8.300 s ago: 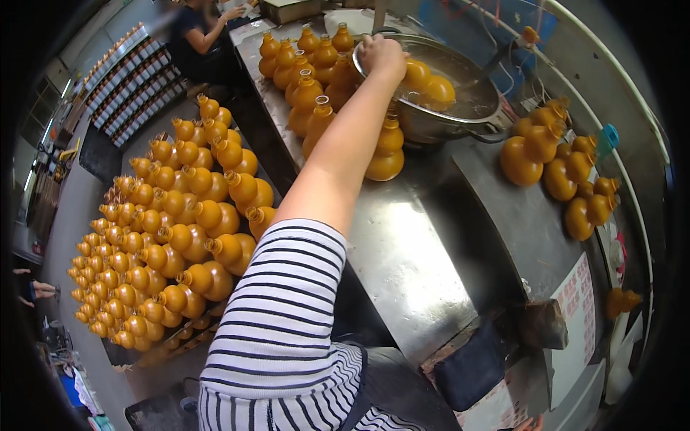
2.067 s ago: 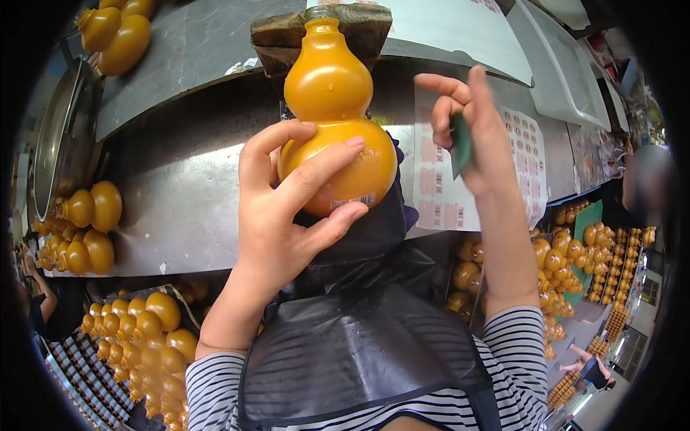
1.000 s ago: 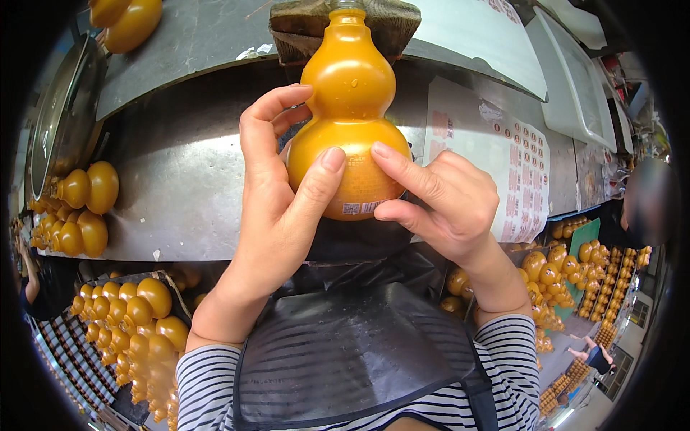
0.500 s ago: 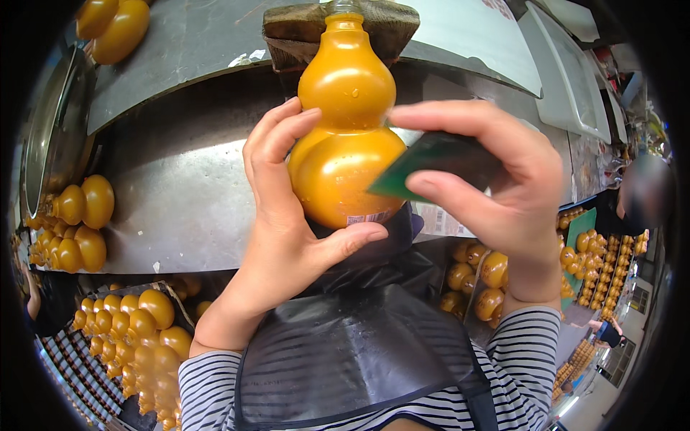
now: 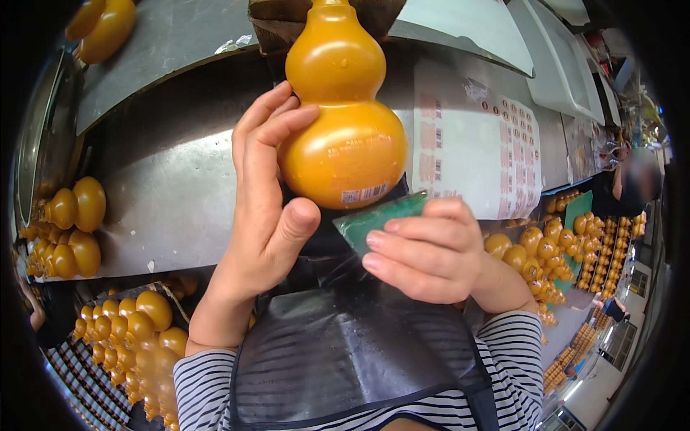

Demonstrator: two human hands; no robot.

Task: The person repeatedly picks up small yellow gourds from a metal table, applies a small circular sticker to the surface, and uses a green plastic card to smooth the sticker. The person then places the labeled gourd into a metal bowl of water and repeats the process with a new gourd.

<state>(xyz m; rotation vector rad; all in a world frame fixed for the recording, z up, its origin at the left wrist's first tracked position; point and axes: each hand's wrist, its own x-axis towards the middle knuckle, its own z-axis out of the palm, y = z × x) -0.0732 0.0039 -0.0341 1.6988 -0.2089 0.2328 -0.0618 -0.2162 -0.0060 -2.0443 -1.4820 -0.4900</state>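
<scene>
In front of me lies a yellow-orange gourd-shaped bottle [image 5: 343, 161], its neck pointing away against a dark wooden block [image 5: 277, 25]. A clear label with fine print and a barcode sits on its lower bulb. Around the bottle's left side curl the fingers of my left hand [image 5: 260, 187], steadying it; the thumb stands off the surface. My right hand [image 5: 438, 251] pinches a flat green scraper [image 5: 381, 218], held just below the near end of the bottle. Whether the scraper's edge touches the bottle, I cannot tell.
A printed label sheet [image 5: 474, 144] lies right of the bottle. Beyond it stands a white tray [image 5: 557, 65]. More gourd bottles [image 5: 83, 215] rest at the left, with crated ones [image 5: 136, 323] below and others [image 5: 546, 248] at right. A metal basin [image 5: 43, 136] stands far left.
My right hand has drawn the scraper from the bottle's right side down to its near end, uncovering the label sheet. My left thumb has lifted off the bottle's base.
</scene>
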